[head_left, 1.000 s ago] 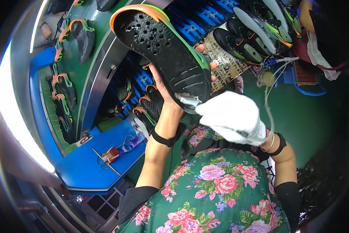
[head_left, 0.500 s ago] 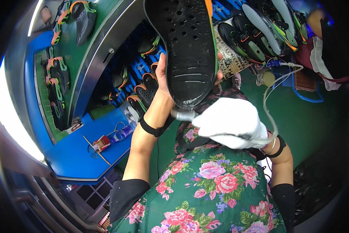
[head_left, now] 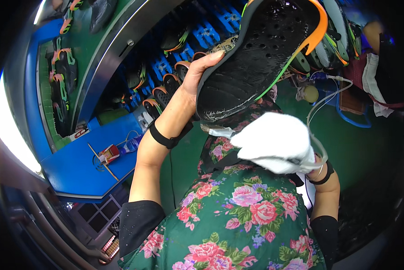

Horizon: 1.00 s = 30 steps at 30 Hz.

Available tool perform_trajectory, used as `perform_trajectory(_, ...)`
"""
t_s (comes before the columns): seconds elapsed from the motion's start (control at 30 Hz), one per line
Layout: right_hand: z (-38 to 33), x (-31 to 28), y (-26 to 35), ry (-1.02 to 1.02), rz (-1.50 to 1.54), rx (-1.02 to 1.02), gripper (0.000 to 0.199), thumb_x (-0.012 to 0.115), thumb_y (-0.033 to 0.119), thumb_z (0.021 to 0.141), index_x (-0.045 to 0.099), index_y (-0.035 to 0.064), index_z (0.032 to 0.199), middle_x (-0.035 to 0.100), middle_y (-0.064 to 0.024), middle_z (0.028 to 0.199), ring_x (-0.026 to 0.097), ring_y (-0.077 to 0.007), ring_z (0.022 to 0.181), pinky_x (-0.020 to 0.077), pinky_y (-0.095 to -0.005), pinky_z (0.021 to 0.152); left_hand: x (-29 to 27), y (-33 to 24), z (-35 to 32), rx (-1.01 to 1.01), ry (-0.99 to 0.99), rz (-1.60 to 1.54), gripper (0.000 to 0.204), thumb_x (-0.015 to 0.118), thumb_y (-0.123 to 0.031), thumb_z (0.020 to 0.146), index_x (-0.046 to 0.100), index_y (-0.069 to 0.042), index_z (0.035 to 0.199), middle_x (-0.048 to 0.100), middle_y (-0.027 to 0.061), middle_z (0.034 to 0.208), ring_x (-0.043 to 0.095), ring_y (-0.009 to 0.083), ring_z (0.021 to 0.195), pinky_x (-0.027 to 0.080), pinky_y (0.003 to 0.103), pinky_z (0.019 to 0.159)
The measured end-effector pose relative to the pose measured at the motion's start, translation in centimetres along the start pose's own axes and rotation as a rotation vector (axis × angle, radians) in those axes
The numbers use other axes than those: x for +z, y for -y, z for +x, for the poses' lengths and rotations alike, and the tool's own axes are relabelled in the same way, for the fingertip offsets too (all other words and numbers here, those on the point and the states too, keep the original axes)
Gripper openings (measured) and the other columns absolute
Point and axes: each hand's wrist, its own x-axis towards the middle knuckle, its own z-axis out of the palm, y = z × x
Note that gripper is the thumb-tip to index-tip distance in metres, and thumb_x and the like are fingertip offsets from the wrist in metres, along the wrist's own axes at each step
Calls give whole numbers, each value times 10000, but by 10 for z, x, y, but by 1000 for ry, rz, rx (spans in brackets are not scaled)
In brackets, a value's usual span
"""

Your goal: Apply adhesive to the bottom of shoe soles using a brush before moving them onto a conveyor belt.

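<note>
A large black shoe sole (head_left: 251,58), with orange and green edging and rows of small holes, is held up and tilted in front of me. My left hand (head_left: 196,81) grips its left side, the thumb along the edge; the other fingers are hidden behind it. Wet-looking streaks shine on the black face. My right hand (head_left: 276,144), wrapped in white cloth, is just below the sole's lower end. From the cloth sticks a short, pale, brush-like tool (head_left: 220,132), close under that end; I cannot tell whether they touch. The fingers under the cloth are hidden.
A clear tube (head_left: 316,108) runs down the right to my right wrist. A metal-edged rail (head_left: 107,49) curves along the left, beside blue racks (head_left: 163,67) holding black shoes. On the blue table (head_left: 76,168) lie a red box (head_left: 109,154), a stick and a bottle (head_left: 131,144).
The sole has swung so its upper end leans right, and its lower end has shifted slightly left. My left arm turned with it. The cloth-wrapped right hand and tool moved slightly right.
</note>
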Motion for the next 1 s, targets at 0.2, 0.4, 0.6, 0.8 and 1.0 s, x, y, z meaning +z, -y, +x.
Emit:
perform_trajectory(0.2,-11,5,-1,46,-96,62,303,699,48,810,707,21,1112,719,-102,1119,702,-245,974,577,-357,794,22,-14,-1,-55,48,-140,409,582,-239,950,625,68,1217,695,218,1140,722,290,950,596,401,883)
perform_trajectory(0.4,-3,-2,-6,5,5,-61,303,766,65,762,741,97,1063,743,-50,1046,700,-221,906,575,-338,755,18,-13,-8,-93,11,-134,352,610,-193,935,648,61,1175,712,203,1096,729,271,911,601,383,870)
perform_trajectory(0.6,-3,10,-3,-73,-62,15,285,782,-12,727,758,111,983,752,-80,981,721,-242,868,570,-332,746,11,-10,1,-65,48,-149,369,595,-219,943,647,59,1181,711,206,1097,728,289,921,601,393,871)
perform_trajectory(0.8,10,12,-1,-208,-65,141,240,783,-25,720,759,74,937,746,-100,988,715,-244,855,558,-329,756,3,1,8,78,-6,96,913,510,-642,879,305,-34,1527,388,412,1423,567,482,1193,500,567,974)
perform_trajectory(1.0,7,8,2,-254,67,167,214,773,20,754,763,59,964,747,-102,981,709,-240,852,561,-330,743,-17,2,22,95,83,39,958,486,-683,879,266,-17,1532,397,400,1400,598,522,1081,573,539,841)
